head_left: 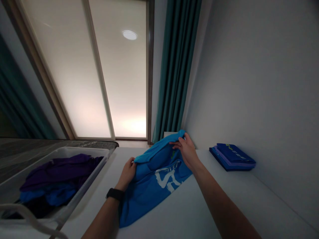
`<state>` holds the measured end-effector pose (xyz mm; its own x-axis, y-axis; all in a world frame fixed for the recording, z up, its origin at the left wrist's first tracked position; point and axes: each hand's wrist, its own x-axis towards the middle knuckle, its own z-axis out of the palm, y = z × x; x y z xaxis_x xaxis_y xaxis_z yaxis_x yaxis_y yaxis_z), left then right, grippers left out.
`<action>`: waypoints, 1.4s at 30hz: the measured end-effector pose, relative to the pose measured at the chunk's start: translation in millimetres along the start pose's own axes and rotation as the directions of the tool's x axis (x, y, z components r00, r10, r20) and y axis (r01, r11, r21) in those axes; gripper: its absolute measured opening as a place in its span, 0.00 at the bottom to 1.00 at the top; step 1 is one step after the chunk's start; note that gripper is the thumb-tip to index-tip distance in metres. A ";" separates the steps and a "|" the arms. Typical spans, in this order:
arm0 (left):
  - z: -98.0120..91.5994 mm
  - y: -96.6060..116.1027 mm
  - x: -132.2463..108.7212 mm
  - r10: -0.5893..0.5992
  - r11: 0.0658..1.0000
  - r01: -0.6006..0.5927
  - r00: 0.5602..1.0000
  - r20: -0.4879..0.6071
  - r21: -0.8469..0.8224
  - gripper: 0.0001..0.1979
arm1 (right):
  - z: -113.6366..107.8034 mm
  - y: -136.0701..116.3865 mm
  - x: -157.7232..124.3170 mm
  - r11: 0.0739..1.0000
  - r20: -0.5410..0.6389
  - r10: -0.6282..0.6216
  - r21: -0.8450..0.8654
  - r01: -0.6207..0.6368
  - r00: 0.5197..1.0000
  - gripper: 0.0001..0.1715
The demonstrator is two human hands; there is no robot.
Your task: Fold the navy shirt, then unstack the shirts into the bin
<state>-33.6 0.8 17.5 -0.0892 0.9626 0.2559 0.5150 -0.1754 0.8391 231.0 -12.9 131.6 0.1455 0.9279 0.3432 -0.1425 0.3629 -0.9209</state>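
White, brush-like lettering [166,179] marks the blue garment [147,192]; folds keep us from reading it. Print [235,152] on the folded stack [233,161] is too small for us to make out, and the bin [86,182] of clothes [57,176] is cut off. Rumpled and partly raised, the garment slants across the white table [161,224], its upper edge pinched in our left hand [128,172] and right hand [187,151].

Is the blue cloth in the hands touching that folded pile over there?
Apart. The head view shows it: bare white tabletop is visible between the blue cloth and the folded pile.
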 end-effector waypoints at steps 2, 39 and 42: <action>0.6 -2.2 -1.5 -0.017 0.985 0.016 1.000 0.003 0.170 0.10 | 0.6 17.5 10.1 0.986 0.052 0.037 -0.166 -0.028 0.998 0.30; 10.5 25.3 -23.9 0.453 0.864 -0.446 0.891 0.026 0.234 0.16 | -117.7 60.9 -76.2 0.258 0.329 -0.065 -0.906 0.335 0.942 0.23; 34.3 33.5 -43.0 0.530 0.752 -0.621 0.768 0.359 0.221 0.28 | -87.7 70.4 -78.7 0.112 0.314 -0.021 -0.943 0.314 0.949 0.26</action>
<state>16.8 -39.3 18.1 0.5103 0.7209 0.4689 0.6307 -0.6844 0.3659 295.4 -67.9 23.5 -0.1658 0.8999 0.4033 0.9527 0.2517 -0.1700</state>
